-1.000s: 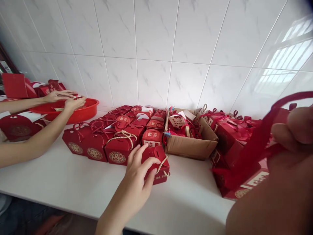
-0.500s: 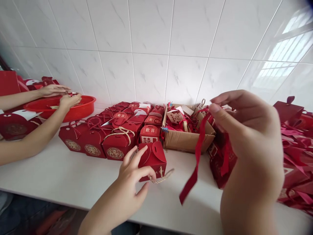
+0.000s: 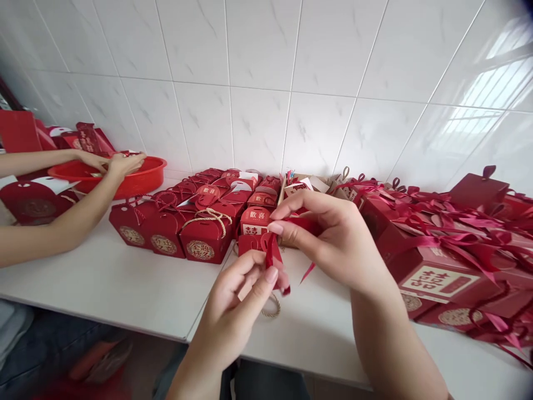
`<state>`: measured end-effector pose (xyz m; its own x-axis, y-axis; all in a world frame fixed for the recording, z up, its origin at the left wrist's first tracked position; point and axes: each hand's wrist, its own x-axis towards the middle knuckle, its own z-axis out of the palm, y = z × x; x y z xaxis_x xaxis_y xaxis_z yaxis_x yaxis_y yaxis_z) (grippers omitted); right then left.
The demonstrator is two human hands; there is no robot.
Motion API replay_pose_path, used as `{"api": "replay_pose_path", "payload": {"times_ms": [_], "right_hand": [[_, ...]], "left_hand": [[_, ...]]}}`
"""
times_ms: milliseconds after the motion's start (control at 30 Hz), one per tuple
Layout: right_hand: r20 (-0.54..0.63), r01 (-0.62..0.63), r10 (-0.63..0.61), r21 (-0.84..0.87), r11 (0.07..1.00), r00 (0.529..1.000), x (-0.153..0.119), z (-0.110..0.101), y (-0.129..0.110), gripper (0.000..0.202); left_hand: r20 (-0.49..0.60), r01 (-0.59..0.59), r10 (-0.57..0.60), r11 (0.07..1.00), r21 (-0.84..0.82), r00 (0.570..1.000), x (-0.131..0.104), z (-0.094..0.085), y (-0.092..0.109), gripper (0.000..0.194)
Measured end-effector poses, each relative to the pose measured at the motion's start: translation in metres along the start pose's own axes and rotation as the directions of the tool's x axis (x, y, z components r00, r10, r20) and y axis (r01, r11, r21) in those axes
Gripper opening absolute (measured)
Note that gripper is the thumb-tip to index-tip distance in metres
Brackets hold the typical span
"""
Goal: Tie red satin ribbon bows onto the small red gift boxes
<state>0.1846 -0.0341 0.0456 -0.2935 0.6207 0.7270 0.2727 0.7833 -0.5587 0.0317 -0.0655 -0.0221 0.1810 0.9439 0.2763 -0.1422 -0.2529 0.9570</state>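
A red ribbon (image 3: 270, 251) runs between my two hands in front of me. My left hand (image 3: 245, 294) pinches it between thumb and fingers, and a short end shows below the fingertips. Higher up, my right hand (image 3: 328, 239) grips the same ribbon with thumb and forefinger. Behind my fingers stands a small red gift box (image 3: 250, 244), mostly hidden by them. Its twisted gold cord (image 3: 271, 309) lies on the white table (image 3: 316, 333) beneath my left hand.
Rows of red gift boxes (image 3: 206, 239) stand against the tiled wall. A cardboard carton (image 3: 328, 183) sits behind my right hand. Ribboned boxes (image 3: 441, 283) are stacked at right. At left, another person's hands (image 3: 120, 166) work over a red basin (image 3: 152, 175).
My left hand has left the gift box and taken hold of the ribbon. My right hand has brought the ribbon left and toward it. The view has shifted slightly.
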Motion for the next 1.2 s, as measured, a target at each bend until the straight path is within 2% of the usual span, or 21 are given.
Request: {"api": "replay_pose_path", "payload": {"times_ms": [67,200,300,467,567,667,767,900,1000,1067,1100,1133,1200], "right_hand": [[0.000,0.030,-0.030,-0.036,0.999,1.000,0.001,-0.005,0.002,0.008],[-0.005,-0.003,0.003,-0.102,0.995,1.000,0.001,-0.017,0.007,0.017],[-0.100,-0.046,0.029,-0.173,0.984,0.995,0.001,-0.021,0.009,0.027],[-0.218,-0.035,-0.022,-0.251,0.967,0.976,0.002,-0.027,0.015,0.032],[-0.309,-0.082,-0.009,-0.281,0.956,0.951,0.002,-0.036,0.022,0.030],[-0.333,-0.125,0.008,-0.334,0.934,0.943,0.002,-0.047,0.030,0.027],[-0.291,-0.166,0.039,-0.426,0.889,0.956,0.003,-0.056,0.038,0.023],[-0.210,-0.208,0.111,-0.524,0.826,0.971,0.002,-0.062,0.050,0.017],[-0.083,-0.125,0.095,-0.577,0.807,0.992,0.004,-0.057,0.055,0.009],[-0.048,-0.060,0.040,-0.530,0.846,0.998,0.006,-0.045,0.051,0.005],[-0.042,-0.038,0.021,-0.458,0.888,0.999,0.007,-0.037,0.047,0.007],[-0.025,-0.028,0.020,-0.356,0.934,0.999,0.007,-0.027,0.042,0.010],[0.105,-0.055,0.064,-0.091,0.994,0.992,0.007,-0.007,0.031,0.016]], "left_hand": [[0.014,0.014,-0.013,0.999,-0.046,1.000,-0.001,-0.006,0.000,0.025],[-0.065,0.019,-0.026,0.994,-0.110,0.998,0.001,-0.021,-0.002,0.023],[-0.081,0.014,-0.023,0.995,-0.102,0.996,0.003,-0.029,-0.001,0.024],[-0.095,0.032,-0.038,0.998,-0.059,0.995,0.002,-0.039,0.003,0.031],[-0.080,0.034,-0.041,0.995,-0.096,0.996,-0.001,-0.047,0.005,0.035],[-0.050,0.026,-0.036,0.983,-0.181,0.998,-0.005,-0.056,0.008,0.037],[-0.020,-0.012,0.007,0.958,-0.287,1.000,-0.010,-0.065,0.012,0.039],[-0.106,-0.093,0.058,0.927,-0.364,0.993,-0.014,-0.070,0.012,0.040],[-0.224,-0.103,0.054,0.971,-0.216,0.973,-0.011,-0.060,0.010,0.024],[-0.298,-0.035,0.026,0.999,-0.026,0.954,-0.008,-0.046,0.009,0.018],[-0.267,0.017,-0.004,0.999,0.048,0.964,-0.006,-0.038,0.009,0.018],[-0.186,0.054,-0.034,0.994,0.100,0.982,-0.004,-0.030,0.009,0.018],[-0.003,0.096,-0.097,0.981,0.170,0.995,-0.002,-0.016,0.008,0.018]]}}
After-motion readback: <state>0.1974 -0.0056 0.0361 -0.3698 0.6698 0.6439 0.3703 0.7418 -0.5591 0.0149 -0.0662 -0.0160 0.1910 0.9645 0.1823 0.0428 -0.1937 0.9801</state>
